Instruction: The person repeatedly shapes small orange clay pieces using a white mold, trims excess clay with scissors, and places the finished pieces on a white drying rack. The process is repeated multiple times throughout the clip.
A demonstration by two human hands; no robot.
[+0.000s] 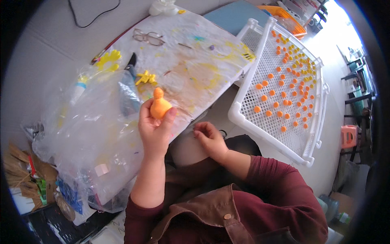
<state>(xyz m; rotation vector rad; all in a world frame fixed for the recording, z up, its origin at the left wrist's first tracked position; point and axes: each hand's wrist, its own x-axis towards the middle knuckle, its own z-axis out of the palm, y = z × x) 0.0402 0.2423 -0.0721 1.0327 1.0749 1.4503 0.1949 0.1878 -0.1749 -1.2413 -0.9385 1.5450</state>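
My left hand (155, 122) holds up an orange, gourd-shaped lump (160, 108), apparently modelling clay, with its narrow knob pointing away from me. The thumb rests along its right side. Beyond it, on the stained white table cover (182, 82), lies a yellow branched piece (146, 77). My right hand (210, 141) is over my lap, just off the table's near edge, its fingers curled with thumb and fingertips close together. Whether anything small is between them cannot be made out. A hand tool with a dark blade (131, 62) is partly under clear plastic to the left.
At right, a white mesh tray (248, 114) carries many orange discs (283, 94) and yellow discs (300, 56). Clear plastic sheeting (91, 131) covers the table's left side. Eyeglasses (148, 37), a yellow flower-shaped piece (109, 61) and a paintbrush (97, 58) lie farther back.
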